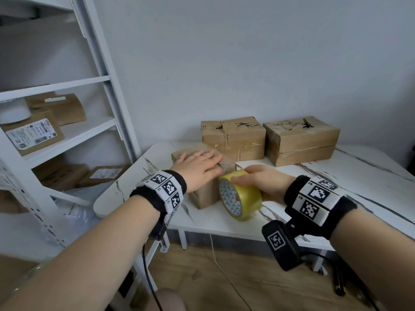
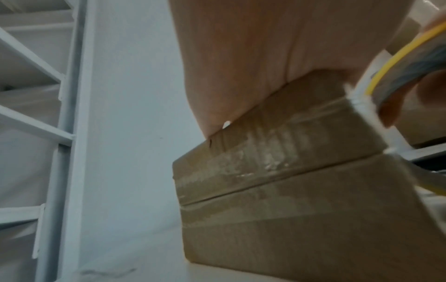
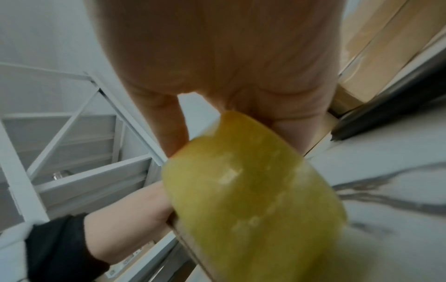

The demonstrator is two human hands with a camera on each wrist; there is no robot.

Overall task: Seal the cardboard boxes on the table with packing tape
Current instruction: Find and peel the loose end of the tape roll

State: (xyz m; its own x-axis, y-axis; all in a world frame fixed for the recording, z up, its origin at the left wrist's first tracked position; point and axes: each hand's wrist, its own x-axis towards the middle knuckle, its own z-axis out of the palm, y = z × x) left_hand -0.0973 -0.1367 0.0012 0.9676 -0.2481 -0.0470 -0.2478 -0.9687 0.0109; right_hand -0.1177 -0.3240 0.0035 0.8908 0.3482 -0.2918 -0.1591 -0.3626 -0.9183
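A small cardboard box (image 1: 205, 194) stands near the table's front left corner. My left hand (image 1: 198, 168) lies flat on its top with straight fingers, pressing it down. The left wrist view shows the box's side (image 2: 301, 209) glossy with clear tape under my palm (image 2: 241, 57). My right hand (image 1: 261, 179) grips a yellow roll of packing tape (image 1: 241, 196), held on edge against the box's right side, thumb over its rim. In the right wrist view the roll (image 3: 253, 206) fills the middle, below my hand (image 3: 217, 57). Two larger boxes (image 1: 233, 138) (image 1: 302, 140) sit at the back.
The white marble-patterned table (image 1: 336, 176) extends right of the roll. A white shelving unit (image 1: 74, 131) with more cardboard parcels stands close on the left. A plain wall runs behind the table. A white cable hangs to the wooden floor (image 1: 224, 277) in front.
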